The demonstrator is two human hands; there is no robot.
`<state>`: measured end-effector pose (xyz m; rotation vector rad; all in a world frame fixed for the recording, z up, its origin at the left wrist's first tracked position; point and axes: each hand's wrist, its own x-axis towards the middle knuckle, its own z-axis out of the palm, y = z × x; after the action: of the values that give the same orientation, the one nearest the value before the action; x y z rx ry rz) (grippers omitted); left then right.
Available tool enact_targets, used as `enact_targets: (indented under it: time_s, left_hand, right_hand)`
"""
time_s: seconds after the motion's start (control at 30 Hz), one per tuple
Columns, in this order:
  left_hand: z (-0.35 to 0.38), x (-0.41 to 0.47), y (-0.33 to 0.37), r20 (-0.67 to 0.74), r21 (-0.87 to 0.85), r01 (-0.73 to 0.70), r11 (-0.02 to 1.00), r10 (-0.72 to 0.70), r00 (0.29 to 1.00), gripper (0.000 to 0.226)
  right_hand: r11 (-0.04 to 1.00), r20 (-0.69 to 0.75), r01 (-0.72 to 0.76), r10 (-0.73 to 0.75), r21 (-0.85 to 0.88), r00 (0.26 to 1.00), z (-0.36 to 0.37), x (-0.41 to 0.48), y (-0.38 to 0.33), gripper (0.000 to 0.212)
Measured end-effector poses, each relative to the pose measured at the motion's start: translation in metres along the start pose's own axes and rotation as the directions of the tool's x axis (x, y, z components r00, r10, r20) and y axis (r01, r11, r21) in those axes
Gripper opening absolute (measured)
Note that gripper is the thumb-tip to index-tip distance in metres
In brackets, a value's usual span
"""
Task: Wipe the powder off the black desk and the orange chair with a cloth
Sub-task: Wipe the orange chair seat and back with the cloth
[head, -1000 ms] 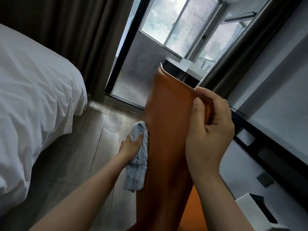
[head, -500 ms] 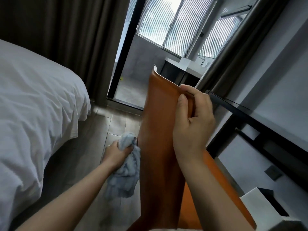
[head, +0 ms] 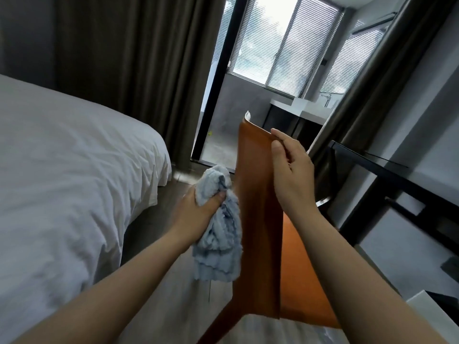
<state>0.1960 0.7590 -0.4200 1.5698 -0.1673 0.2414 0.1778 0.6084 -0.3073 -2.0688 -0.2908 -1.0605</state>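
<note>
While I'm watching through the head cam, the right hand is pinched on the top edge of the orange chair, thumb on the near face of the backrest and fingers curled over the far side, so it's closed on the chair back. The left hand is balled around a bunched light blue cloth, thumb pressed over the wad, with a good bit of the fabric hanging loose below the fist. That cloth sits right at the left edge of the backrest, looks like it's touching or just about, can't say for sure. I honestly can't make out any powder on the chair from this angle. The seat shows orange under the right forearm. The black desk is off to the right against the wall, well apart from both hands. A white bed fills the left side, dark curtains hang behind it, and a window with blinds is straight ahead.
</note>
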Motion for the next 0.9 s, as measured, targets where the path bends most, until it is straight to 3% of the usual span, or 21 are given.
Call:
enact_targets:
  time_s: [0.1, 0.2, 0.3, 0.37, 0.5, 0.6, 0.73, 0.83, 0.9]
  left_hand:
    - [-0.004, -0.023, 0.017, 0.032, -0.021, -0.016, 1.000, 0.017, 0.999, 0.023]
    - [-0.010, -0.050, 0.030, 0.048, -0.013, -0.012, 1.000, 0.012, 0.999, 0.013]
    - [-0.012, -0.080, 0.031, 0.062, -0.031, 0.006, 1.000, -0.004, 0.998, 0.035]
    - [-0.010, -0.103, 0.027, 0.063, -0.031, 0.012, 0.999, -0.010, 0.998, 0.042]
    - [-0.001, -0.143, 0.015, 0.114, -0.059, 0.046, 0.997, -0.039, 0.993, 0.017]
    - [0.008, -0.149, 0.016, 0.144, -0.035, 0.112, 0.993, -0.106, 0.984, 0.018]
    - [0.029, -0.141, 0.038, 0.277, 0.033, 0.287, 0.958, -0.284, 0.918, 0.037]
    - [0.045, -0.141, 0.061, 0.292, 0.093, 0.399, 0.912, -0.408, 0.865, 0.051]
    - [0.048, -0.139, 0.081, 0.402, -0.030, 0.522, 0.852, -0.468, 0.787, 0.060]
  right_hand:
    - [0.996, 0.138, -0.086, 0.082, 0.024, 0.987, -0.030, -0.023, -0.007, 0.040]
    - [0.989, 0.143, -0.144, 0.146, -0.021, 0.979, -0.053, -0.063, -0.009, 0.037]
    - [0.976, 0.147, -0.217, 0.213, 0.016, 0.966, -0.069, -0.111, -0.010, 0.027]
    - [0.928, 0.265, -0.358, 0.321, 0.106, 0.909, -0.075, -0.144, -0.015, 0.029]
    - [0.789, 0.500, -0.597, 0.463, 0.144, 0.732, -0.073, -0.196, -0.016, 0.079]
    - [0.660, 0.574, -0.737, 0.550, 0.145, 0.606, -0.072, -0.207, -0.008, 0.107]
    - [0.446, 0.606, -0.878, 0.654, 0.174, 0.453, -0.085, -0.196, -0.006, 0.088]
    - [0.437, 0.591, -0.881, 0.668, 0.179, 0.451, -0.101, -0.184, -0.020, 0.060]
    - [0.377, 0.588, -0.891, 0.672, 0.251, 0.450, -0.114, -0.169, -0.041, 0.041]
